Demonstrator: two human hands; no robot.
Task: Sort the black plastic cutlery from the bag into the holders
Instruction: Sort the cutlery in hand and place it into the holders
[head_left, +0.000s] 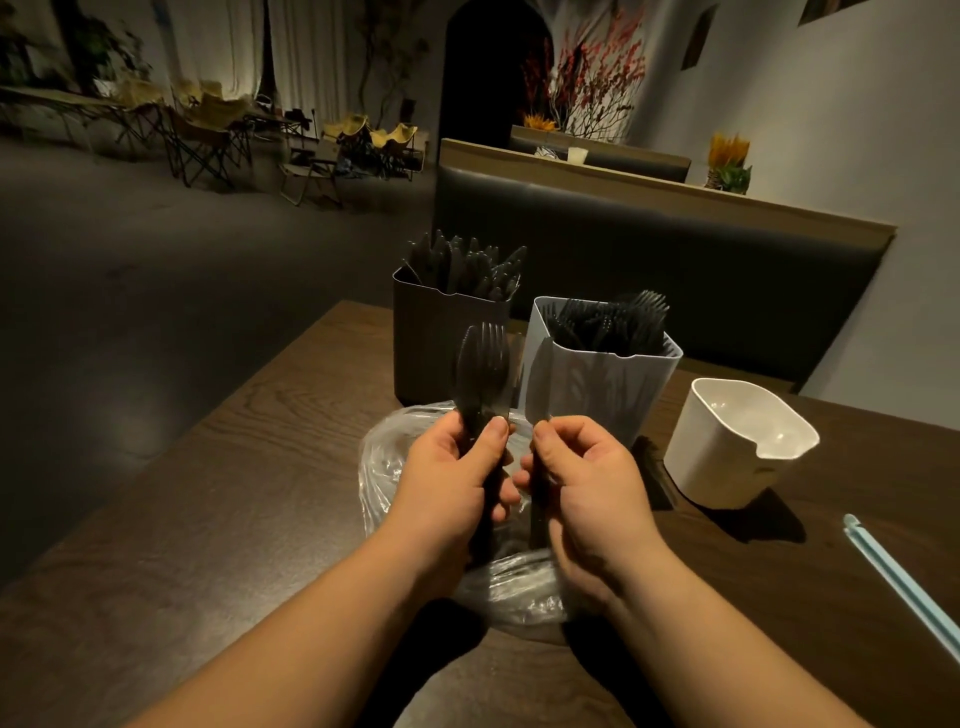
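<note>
The left hand (452, 478) is curled round the handles of a small bunch of black cutlery (483, 364), thumb pressed on the front, with a fork's tines upright at the top and a rounder piece just behind it that cannot be told for sure. The right hand (587, 483), just beside it, pinches a single black knife (540, 379) between thumb and curled fingers, blade up, its handle running down past the palm. Both hands are held over a clear plastic bag (379, 467) that lies crumpled on the wooden bench (260, 467); what the bag contains is hidden by the hands and wrists. Behind the bag stands a dark holder (431, 343) packed with black knives, blades up, and just to its right, a little nearer, a pale grey holder (597, 389) full of black forks, tines up. The raised knife's blade shows in front of the grey holder's left wall. Farther right, apart from these two, stands a white holder (727, 452), its open top facing the camera. A pale blue rod (904, 582) lies slanted at the bench's right edge. Beyond the bench is a dark padded booth seat (675, 249).
</note>
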